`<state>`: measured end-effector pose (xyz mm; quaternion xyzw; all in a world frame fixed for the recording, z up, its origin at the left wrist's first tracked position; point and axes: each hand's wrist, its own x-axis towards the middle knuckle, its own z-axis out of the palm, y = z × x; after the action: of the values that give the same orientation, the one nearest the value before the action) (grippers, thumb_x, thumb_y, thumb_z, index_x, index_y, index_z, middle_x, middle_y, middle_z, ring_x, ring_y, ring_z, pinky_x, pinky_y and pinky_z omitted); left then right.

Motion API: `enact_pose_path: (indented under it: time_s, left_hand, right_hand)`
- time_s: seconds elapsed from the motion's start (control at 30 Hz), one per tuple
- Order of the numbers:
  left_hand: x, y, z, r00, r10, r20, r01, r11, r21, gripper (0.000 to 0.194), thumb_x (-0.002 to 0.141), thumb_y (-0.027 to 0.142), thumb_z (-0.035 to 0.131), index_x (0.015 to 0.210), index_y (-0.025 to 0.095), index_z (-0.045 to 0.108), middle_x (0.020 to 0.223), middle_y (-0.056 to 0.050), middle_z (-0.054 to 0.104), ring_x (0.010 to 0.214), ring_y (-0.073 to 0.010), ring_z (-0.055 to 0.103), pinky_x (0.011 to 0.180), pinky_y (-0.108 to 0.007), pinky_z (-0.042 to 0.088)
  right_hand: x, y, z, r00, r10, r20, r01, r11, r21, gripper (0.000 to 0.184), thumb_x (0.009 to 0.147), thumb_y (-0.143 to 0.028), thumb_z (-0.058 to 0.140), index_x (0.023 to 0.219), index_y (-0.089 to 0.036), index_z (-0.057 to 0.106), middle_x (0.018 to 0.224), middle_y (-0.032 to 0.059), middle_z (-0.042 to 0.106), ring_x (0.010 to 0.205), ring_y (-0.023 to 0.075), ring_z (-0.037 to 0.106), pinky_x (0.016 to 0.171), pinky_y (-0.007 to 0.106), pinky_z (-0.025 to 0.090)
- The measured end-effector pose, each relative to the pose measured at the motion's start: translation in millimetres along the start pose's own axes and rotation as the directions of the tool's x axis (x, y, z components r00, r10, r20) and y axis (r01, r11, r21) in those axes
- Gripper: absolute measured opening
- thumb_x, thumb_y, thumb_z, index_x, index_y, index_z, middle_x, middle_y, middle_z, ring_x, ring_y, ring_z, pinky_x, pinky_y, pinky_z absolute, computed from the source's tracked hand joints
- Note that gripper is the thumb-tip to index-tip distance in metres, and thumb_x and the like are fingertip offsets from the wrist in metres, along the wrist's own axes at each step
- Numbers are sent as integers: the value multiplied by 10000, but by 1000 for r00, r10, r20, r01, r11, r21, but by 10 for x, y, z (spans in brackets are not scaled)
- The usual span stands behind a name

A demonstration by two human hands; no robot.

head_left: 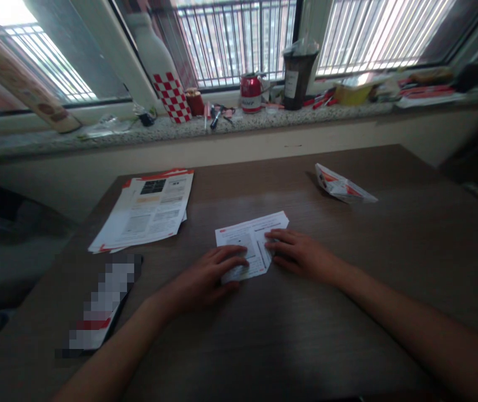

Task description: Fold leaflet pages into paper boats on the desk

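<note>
A folded sheet of printed paper (245, 237) lies on the brown table in front of me, its right end cut to a slanted shape. My left hand (220, 271) rests over its lower left part, fingers stretched out and slightly apart. On the right end of the sheet lie the fingertips of my right hand (295, 251), also spread and fairly flat. Neither hand grips the paper; both touch it from above. Farther back on the right stands a folded paper piece (344, 185) with orange and white print, resting on the table.
A stack of printed sheets (155, 206) lies at the back left. Nearer on the left is a blurred-out flat object, seemingly a phone (105, 307). Along the windowsill (247, 124) stand a checked white bottle (167, 84), a red can (251, 92) and a dark drink cup (297, 78).
</note>
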<state>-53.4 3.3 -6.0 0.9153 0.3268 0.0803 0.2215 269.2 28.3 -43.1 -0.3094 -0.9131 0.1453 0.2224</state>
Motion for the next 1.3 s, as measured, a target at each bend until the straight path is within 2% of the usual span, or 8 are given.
enact_pose_path:
  time_s: [0.2, 0.33, 0.5, 0.8, 0.93, 1.03, 1.17, 1.3]
  left_hand:
    - [1, -68, 91, 997, 16, -73, -20, 999, -47, 378, 1026, 215, 617, 1394, 300, 587, 1533, -86, 544, 1404, -276, 522, 1145, -520, 475]
    - [12, -84, 106, 990, 31, -137, -40, 997, -60, 371, 1023, 201, 626, 1384, 280, 595, 1458, -87, 611, 1342, -254, 582, 1108, -485, 510]
    - [17, -93, 112, 979, 28, -200, -37, 999, -38, 357, 996, 224, 686, 1340, 276, 608, 1383, -79, 658, 1294, -252, 605, 1091, -501, 511]
    - [-35, -29, 92, 910, -63, -409, 143, 975, 169, 436, 885, 375, 825, 1275, 277, 656, 1432, -119, 510, 1259, -339, 560, 1032, -593, 530]
    - [-85, -4, 66, 925, -25, -380, 62, 994, 85, 392, 945, 338, 760, 1309, 268, 630, 1383, -109, 525, 1170, -271, 631, 973, -490, 599]
    - [-163, 0, 15, 955, 57, -290, -46, 998, 45, 397, 964, 324, 735, 1337, 278, 609, 1362, -97, 576, 1222, -266, 634, 986, -457, 605]
    - [-267, -32, -38, 977, 66, -201, -57, 997, 49, 460, 951, 278, 720, 1393, 292, 593, 1451, -108, 549, 1280, -284, 613, 1004, -467, 600]
    - [-215, -74, -53, 966, 83, -245, -60, 993, 99, 304, 1012, 169, 577, 1279, 280, 672, 1321, -82, 657, 1186, -247, 666, 963, -440, 596]
  right_hand:
    - [1, -4, 2, 1000, 1, 6, -1, 1000, -6, 375, 1044, -274, 585, 1412, -215, 628, 1505, 164, 589, 1392, 311, 560, 1117, 534, 508]
    - [-23, -56, -30, 997, -55, 56, 58, 997, -42, 429, 1023, -318, 638, 1451, -301, 617, 1582, 167, 510, 1484, 352, 454, 1154, 593, 444]
    - [-31, -144, -58, 995, -63, 81, 68, 996, -55, 375, 984, -377, 695, 1344, -275, 700, 1596, 162, 495, 1531, 389, 367, 1174, 642, 398]
    - [-25, -129, -11, 996, -40, 82, 45, 997, -55, 324, 996, -365, 678, 1300, -261, 713, 1539, 135, 561, 1520, 392, 380, 1179, 637, 400]
    - [-29, -131, -2, 997, -44, 69, 47, 998, -44, 308, 989, -353, 689, 1282, -261, 715, 1535, 123, 567, 1528, 375, 372, 1187, 631, 395]
    - [-31, -128, 4, 997, -43, 59, 46, 998, -44, 314, 984, -351, 695, 1287, -267, 713, 1539, 116, 566, 1526, 365, 378, 1191, 634, 391]
    - [-31, -124, 9, 998, -42, 52, 44, 998, -37, 321, 974, -349, 707, 1286, -272, 718, 1530, 122, 575, 1517, 367, 395, 1179, 636, 408]
    - [-31, -132, -9, 998, -40, 52, 42, 999, -35, 332, 973, -337, 710, 1300, -277, 721, 1532, 121, 574, 1513, 377, 399, 1174, 635, 412]
